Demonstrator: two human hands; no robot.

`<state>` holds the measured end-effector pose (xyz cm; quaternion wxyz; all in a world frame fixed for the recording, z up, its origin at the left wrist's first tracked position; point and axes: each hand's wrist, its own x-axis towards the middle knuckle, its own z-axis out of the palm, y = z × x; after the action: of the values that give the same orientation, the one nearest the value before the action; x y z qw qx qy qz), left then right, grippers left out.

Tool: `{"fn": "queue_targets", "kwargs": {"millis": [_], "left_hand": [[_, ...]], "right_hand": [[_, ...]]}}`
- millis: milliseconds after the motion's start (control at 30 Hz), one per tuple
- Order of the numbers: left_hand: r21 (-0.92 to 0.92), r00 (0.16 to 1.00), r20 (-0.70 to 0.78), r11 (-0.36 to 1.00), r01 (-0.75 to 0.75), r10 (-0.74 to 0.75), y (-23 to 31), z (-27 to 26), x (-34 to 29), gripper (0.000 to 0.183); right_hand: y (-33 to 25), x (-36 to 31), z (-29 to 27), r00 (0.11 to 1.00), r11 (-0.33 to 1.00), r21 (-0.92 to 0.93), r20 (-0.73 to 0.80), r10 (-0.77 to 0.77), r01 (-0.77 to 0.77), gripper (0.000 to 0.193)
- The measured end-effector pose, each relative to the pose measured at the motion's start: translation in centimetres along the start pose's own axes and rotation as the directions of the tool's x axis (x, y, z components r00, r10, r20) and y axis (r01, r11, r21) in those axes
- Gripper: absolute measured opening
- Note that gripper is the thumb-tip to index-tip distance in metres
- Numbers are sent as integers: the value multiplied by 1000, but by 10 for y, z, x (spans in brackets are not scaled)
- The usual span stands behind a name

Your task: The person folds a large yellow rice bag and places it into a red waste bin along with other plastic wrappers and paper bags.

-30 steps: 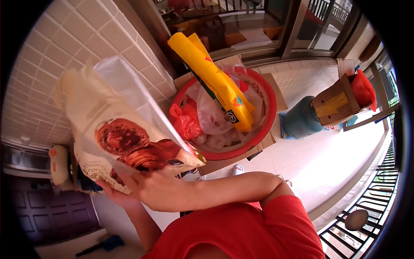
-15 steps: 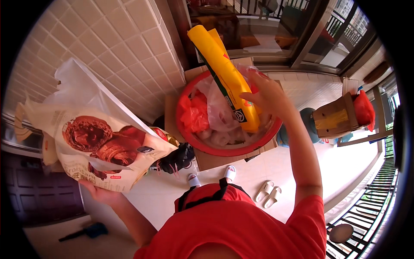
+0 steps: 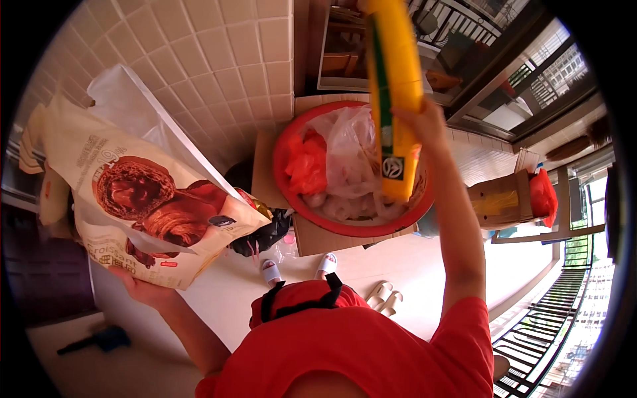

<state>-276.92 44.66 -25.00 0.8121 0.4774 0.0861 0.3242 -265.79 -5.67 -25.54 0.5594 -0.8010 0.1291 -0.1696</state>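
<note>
A long yellow plastic-wrapped package (image 3: 393,99), with a green stripe down one side, is raised upright above a round red plastic basin (image 3: 292,192). The right hand (image 3: 424,123) is closed around its middle, fingers wrapped from the far side. The package looks stiff enough to keep its shape when held at one point, fairly light, and its glossy film is probably slippery; a grip round the middle, as here, seems the steadiest place to hold it.

The left hand (image 3: 142,286) is closed on the bottom edge of a large cream-coloured paper-and-film bag printed with chocolate pastries (image 3: 142,205), held up at the person's left. That bag appears soft and crinkly, likely to sag, so a hold under its base suits it.

The basin sits on a brown cardboard box (image 3: 325,237) on the pale floor (image 3: 424,265) and holds thin clear and red plastic bags (image 3: 332,159). A black bag (image 3: 265,233) lies beside the box.
</note>
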Motion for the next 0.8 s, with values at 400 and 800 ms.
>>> {"fn": "queue_targets", "kwargs": {"millis": [400,800], "left_hand": [[-34,1000,-13,999,27,-28,-6,-3,3,62],[-134,999,39,991,17,-12,-12,-26,10,63]], "right_hand": [[-76,7,-83,902,903,237,-340,-267,357,34],[-57,1,-59,994,931,357,-99,-47,79,36]]}}
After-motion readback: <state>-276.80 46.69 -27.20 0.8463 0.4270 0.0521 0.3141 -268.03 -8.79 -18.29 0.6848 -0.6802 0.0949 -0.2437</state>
